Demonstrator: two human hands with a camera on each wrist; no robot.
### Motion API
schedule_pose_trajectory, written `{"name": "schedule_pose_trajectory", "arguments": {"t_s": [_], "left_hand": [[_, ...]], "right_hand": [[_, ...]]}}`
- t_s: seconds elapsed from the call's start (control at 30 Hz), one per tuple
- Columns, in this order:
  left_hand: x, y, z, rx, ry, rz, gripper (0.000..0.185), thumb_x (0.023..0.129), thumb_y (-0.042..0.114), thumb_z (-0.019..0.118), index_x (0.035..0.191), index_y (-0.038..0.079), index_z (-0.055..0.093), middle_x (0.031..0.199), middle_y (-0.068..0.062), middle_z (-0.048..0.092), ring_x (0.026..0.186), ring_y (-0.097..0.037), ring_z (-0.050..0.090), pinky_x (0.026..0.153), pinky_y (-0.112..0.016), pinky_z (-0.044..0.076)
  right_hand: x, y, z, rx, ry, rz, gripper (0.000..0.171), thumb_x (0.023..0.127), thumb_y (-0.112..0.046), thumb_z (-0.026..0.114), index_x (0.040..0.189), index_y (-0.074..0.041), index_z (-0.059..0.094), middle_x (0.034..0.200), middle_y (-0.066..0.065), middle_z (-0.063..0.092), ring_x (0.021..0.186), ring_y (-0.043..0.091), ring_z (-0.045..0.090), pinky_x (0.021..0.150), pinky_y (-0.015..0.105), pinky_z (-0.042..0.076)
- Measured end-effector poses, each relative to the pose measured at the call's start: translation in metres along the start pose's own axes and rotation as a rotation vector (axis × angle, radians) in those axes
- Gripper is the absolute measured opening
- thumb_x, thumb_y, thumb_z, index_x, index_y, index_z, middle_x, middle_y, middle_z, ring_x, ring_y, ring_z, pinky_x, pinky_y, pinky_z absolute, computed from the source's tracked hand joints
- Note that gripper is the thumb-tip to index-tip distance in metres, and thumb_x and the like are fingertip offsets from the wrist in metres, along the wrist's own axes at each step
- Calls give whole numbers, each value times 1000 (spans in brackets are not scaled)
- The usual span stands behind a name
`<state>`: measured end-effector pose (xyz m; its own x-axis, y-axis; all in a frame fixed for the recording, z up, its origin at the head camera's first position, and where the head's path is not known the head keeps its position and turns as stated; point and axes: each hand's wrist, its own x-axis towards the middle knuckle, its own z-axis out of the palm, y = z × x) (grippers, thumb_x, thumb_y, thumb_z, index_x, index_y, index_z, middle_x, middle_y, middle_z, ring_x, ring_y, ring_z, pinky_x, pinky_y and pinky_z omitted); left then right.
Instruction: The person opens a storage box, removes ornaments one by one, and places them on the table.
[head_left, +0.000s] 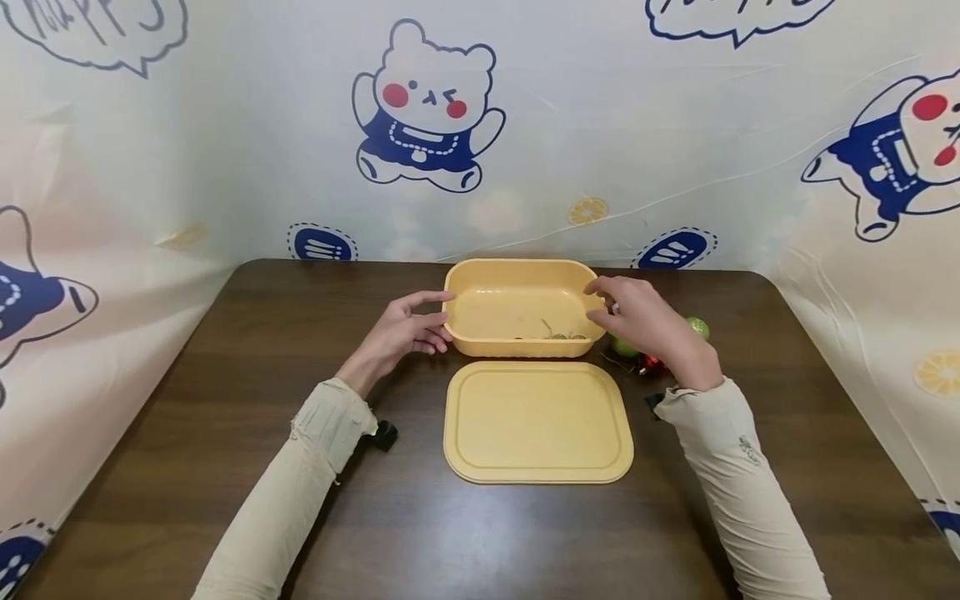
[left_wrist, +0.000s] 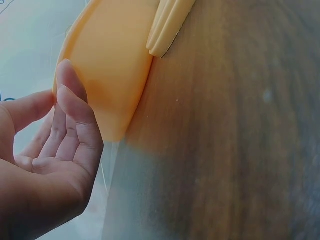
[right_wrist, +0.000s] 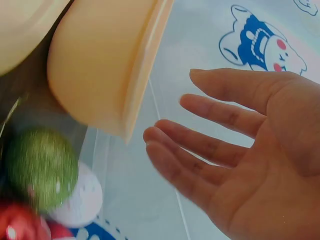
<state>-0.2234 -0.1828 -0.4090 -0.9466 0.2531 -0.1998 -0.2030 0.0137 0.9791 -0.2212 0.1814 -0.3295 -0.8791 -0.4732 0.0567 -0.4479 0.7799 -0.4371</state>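
A: Which way is the yellow tub (head_left: 522, 307) lying?

B: It is sitting upright, mouth up, at the far middle of the wooden table (head_left: 225, 467), with its long axis running left to right across the person's view. The flat yellow lid (head_left: 537, 422) is lying just in front of it, nearer the person, long axis the same way.

A: Contents?

B: A few small green bits and a thin stalk-like piece are resting against the tub's near inner wall; what they are, I cannot tell.

A: Hand positions?

B: The left hand (head_left: 408, 332) is hovering at the tub's left end, fingers straight and loosely together, tips at the wall, gripping nothing. The right hand (head_left: 643, 325) is hovering at the right end, fingers spread and relaxed, holding nothing.

A: Anything beside it?

B: Green baubles (right_wrist: 41, 167) and a red bauble (right_wrist: 19, 224) are lying on the table just right of the tub, partly under the right hand.
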Motion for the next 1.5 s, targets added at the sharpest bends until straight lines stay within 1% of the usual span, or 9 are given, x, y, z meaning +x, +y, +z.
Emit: {"name": "schedule_pose_trajectory", "arguments": {"t_s": [0.17,0.37,0.47,0.63,0.87,1.1,1.23,1.33,1.5], "left_hand": [[3,0,5,7,-7,-9,39,98,19,65,137,19,58,80,-12,72,62,-21,69,57,-27,56],[2,1,3,12,1,-3,42,99,18,63,141,16,55,80,-11,72,61,-21,69,57,-27,56],[1,0,2,12,1,-4,43,100,18,62,142,15,54,80,-11,72,61,-21,68,57,-27,56],[1,0,1,7,0,-8,43,100,18,63,141,16,54,80,-11,72,61,-21,68,57,-27,56],[2,0,1,2,-3,-11,45,100,18,63,143,14,53,80,-10,72,62,-21,68,57,-27,56],[2,-2,1,2,-10,-4,41,100,20,62,140,18,55,80,-11,71,62,-21,69,57,-28,56],[2,-4,1,-3,-14,1,40,100,20,62,140,18,56,80,-11,71,62,-21,69,57,-27,56],[2,-4,1,-5,-17,2,40,100,22,63,139,19,56,80,-11,71,62,-21,69,57,-27,56],[2,-3,2,-4,-22,7,41,100,22,63,139,18,56,80,-10,71,62,-21,69,57,-27,56]], "right_hand": [[12,0,14,-1,-50,-25,27,95,-10,65,118,4,64,107,21,68,95,33,66,82,48,55],[28,-1,29,-34,-155,-35,19,93,-8,64,110,2,67,96,16,68,87,29,62,80,44,53],[34,-2,36,-40,-209,-31,17,94,-7,60,106,0,70,96,14,69,83,25,60,76,40,52],[37,-2,40,-32,-251,-7,24,94,-3,52,104,-3,73,99,10,70,80,22,57,73,35,49],[38,0,40,0,-272,-41,19,97,-7,56,106,-3,73,100,9,70,82,21,58,76,36,50],[36,-3,36,11,-362,-58,21,100,-13,56,112,-2,69,105,10,68,88,21,59,82,38,50],[35,-3,35,16,-379,-53,22,100,-11,54,116,-3,67,109,11,68,89,22,60,80,37,48],[35,-2,35,47,-378,-44,23,98,-11,55,118,-4,65,110,13,69,92,23,63,79,36,50],[36,5,37,159,-304,-61,26,95,-7,63,120,0,63,103,15,70,93,26,66,78,37,54]]}}
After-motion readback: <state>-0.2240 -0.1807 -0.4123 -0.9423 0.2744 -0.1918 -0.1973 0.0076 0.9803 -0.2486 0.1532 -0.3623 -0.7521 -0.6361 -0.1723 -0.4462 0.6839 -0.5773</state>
